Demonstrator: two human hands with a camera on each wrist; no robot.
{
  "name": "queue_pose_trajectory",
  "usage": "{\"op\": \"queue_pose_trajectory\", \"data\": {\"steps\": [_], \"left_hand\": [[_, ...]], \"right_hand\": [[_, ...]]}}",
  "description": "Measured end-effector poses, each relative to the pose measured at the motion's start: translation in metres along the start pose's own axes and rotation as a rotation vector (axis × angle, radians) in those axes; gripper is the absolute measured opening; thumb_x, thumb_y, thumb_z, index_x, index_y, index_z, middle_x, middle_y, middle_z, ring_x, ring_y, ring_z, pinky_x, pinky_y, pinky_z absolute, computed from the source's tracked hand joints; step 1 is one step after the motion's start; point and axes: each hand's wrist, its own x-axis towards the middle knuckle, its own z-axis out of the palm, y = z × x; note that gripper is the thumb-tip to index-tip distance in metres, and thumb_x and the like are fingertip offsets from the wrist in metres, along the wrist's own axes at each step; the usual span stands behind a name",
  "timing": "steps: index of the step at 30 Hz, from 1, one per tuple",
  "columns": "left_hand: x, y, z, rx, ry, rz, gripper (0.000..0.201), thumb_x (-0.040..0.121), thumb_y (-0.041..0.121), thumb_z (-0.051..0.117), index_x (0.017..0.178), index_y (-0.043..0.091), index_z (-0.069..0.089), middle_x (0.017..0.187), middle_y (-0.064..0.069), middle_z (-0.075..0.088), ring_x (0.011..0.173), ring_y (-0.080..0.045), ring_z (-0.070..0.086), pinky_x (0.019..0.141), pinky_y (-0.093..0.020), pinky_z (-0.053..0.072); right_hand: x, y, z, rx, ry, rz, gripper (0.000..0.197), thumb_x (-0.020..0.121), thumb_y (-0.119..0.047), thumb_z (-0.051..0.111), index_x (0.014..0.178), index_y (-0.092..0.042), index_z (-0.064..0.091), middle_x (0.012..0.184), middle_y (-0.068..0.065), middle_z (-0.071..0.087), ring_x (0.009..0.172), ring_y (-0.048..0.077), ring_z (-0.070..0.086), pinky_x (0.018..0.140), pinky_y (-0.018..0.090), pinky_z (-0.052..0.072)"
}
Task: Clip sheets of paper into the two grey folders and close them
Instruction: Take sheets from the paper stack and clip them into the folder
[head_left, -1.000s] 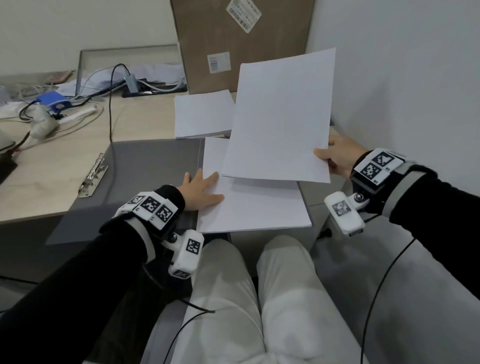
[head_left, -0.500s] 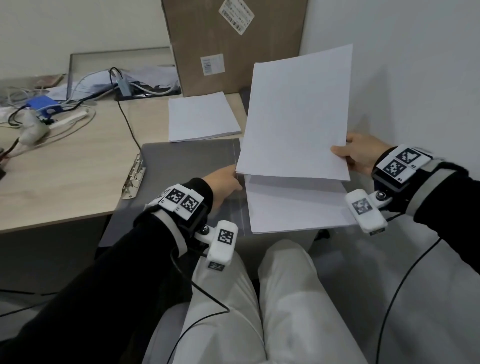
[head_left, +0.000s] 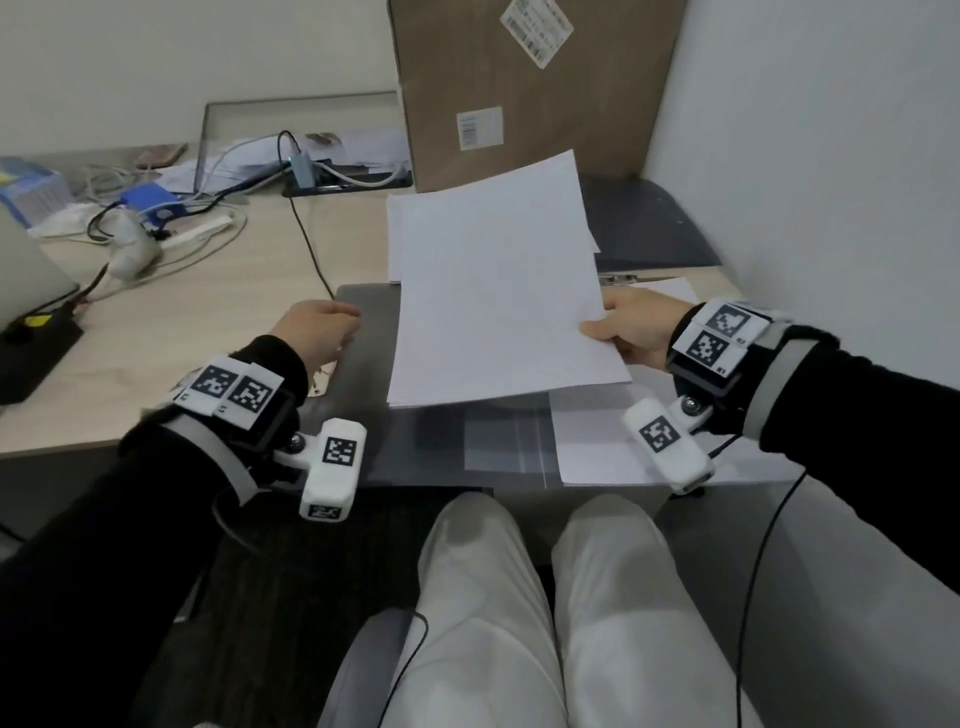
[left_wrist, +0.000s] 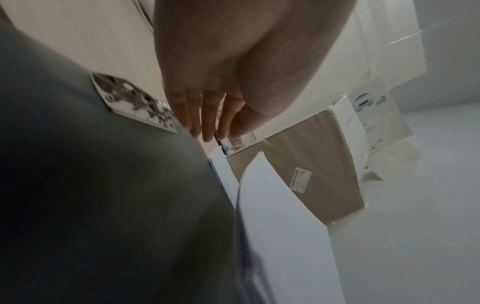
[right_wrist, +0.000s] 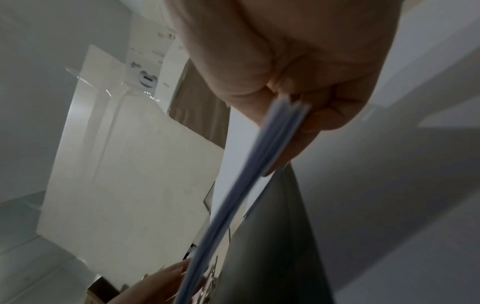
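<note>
My right hand (head_left: 623, 327) pinches a thin sheaf of white paper (head_left: 498, 291) by its right edge and holds it tilted above the open grey folder (head_left: 441, 441). The right wrist view shows the sheaf (right_wrist: 246, 185) edge-on between thumb and fingers. My left hand (head_left: 317, 332) is at the folder's left edge. Its straight fingers (left_wrist: 197, 123) reach down beside the metal clip (left_wrist: 137, 107) and hold nothing. A loose sheet (head_left: 597, 447) lies on the folder's right half. A second dark grey folder (head_left: 649, 223) lies at the back right.
A tall cardboard box (head_left: 519, 93) stands against the wall behind the folders. A stack of paper (head_left: 396, 234) lies behind the held sheaf. Cables and a power strip (head_left: 171, 228) cover the back left of the desk, with a laptop (head_left: 26, 280) at far left. My knees are under the desk edge.
My right hand has brought the sheaf down and leftwards over the open folder. My left hand has left the sheet near the folder's middle and moved to the clip at the left edge.
</note>
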Motion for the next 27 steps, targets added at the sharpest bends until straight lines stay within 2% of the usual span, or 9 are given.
{"op": "queue_pose_trajectory", "data": {"steps": [2,5,8,10,15,18,21,24,27], "left_hand": [[-0.004,-0.003,-0.002,-0.135,-0.116,-0.077,0.016,0.094,0.012,0.046,0.086,0.011,0.059,0.073,0.000,0.060,0.063,-0.010,0.056,0.059,-0.018,0.045],[-0.005,-0.005,-0.002,-0.233,-0.200,-0.117,0.019,0.097,0.022,0.043,0.097,0.009,0.056,0.078,-0.002,0.059,0.064,-0.014,0.055,0.058,-0.022,0.046],[0.001,-0.001,-0.005,-0.215,-0.114,-0.022,0.020,0.097,0.012,0.040,0.085,0.008,0.056,0.077,-0.005,0.056,0.064,-0.018,0.052,0.061,-0.026,0.044],[0.004,0.006,-0.007,-0.252,-0.038,0.085,0.019,0.093,0.002,0.040,0.088,0.008,0.057,0.080,-0.007,0.060,0.067,-0.020,0.057,0.062,-0.028,0.047],[0.004,0.037,-0.014,-0.438,0.086,0.271,0.020,0.090,0.001,0.041,0.089,0.016,0.053,0.091,-0.006,0.063,0.080,-0.020,0.061,0.075,-0.033,0.052],[0.006,0.029,-0.011,-0.470,-0.011,0.258,0.018,0.094,0.010,0.044,0.110,0.012,0.053,0.111,-0.008,0.064,0.099,-0.024,0.063,0.086,-0.037,0.052],[0.004,0.014,-0.002,-0.418,-0.109,0.192,0.033,0.099,0.018,0.040,0.129,0.006,0.048,0.117,-0.007,0.063,0.103,-0.021,0.063,0.086,-0.032,0.052],[0.005,0.014,-0.003,-0.389,-0.101,0.194,0.027,0.099,0.019,0.039,0.121,0.011,0.053,0.114,-0.006,0.064,0.102,-0.022,0.062,0.091,-0.035,0.051],[0.009,0.017,-0.016,-0.359,-0.140,0.158,0.021,0.098,0.015,0.041,0.113,0.010,0.055,0.104,-0.006,0.065,0.097,-0.025,0.063,0.093,-0.039,0.049]], "right_hand": [[0.002,-0.004,0.020,-0.006,-0.058,0.003,0.021,0.095,-0.003,0.047,0.108,-0.014,0.061,0.126,0.016,0.061,0.101,0.024,0.057,0.101,0.042,0.044],[0.005,-0.007,0.040,-0.028,-0.092,-0.047,0.024,0.095,-0.002,0.047,0.088,-0.022,0.059,0.111,0.012,0.063,0.097,0.024,0.058,0.097,0.040,0.047],[0.006,-0.011,0.048,-0.056,-0.050,-0.147,0.022,0.093,-0.001,0.049,0.105,-0.016,0.061,0.107,0.008,0.063,0.087,0.021,0.061,0.080,0.031,0.052],[0.006,-0.016,0.051,-0.075,0.016,-0.245,0.028,0.091,-0.001,0.051,0.114,-0.014,0.059,0.105,0.008,0.064,0.081,0.020,0.061,0.075,0.031,0.050],[0.007,-0.034,0.062,0.116,0.138,-0.411,0.030,0.087,0.004,0.050,0.096,-0.022,0.061,0.104,0.005,0.068,0.092,0.021,0.065,0.089,0.036,0.052],[0.012,-0.035,0.072,0.285,0.002,-0.353,0.039,0.090,0.008,0.045,0.124,-0.010,0.051,0.119,0.010,0.061,0.099,0.020,0.062,0.088,0.029,0.053],[0.020,-0.032,0.084,0.307,0.058,-0.312,0.050,0.089,-0.019,0.052,0.137,-0.010,0.039,0.130,0.005,0.058,0.116,0.022,0.059,0.105,0.042,0.044],[0.027,-0.038,0.080,0.250,0.170,-0.342,0.060,0.077,-0.041,0.054,0.131,-0.015,0.045,0.125,0.003,0.063,0.114,0.022,0.061,0.103,0.045,0.046],[0.024,-0.055,0.067,0.028,0.242,-0.362,0.037,0.085,-0.027,0.055,0.111,-0.002,0.062,0.113,0.015,0.068,0.099,0.022,0.065,0.096,0.042,0.051]]}}
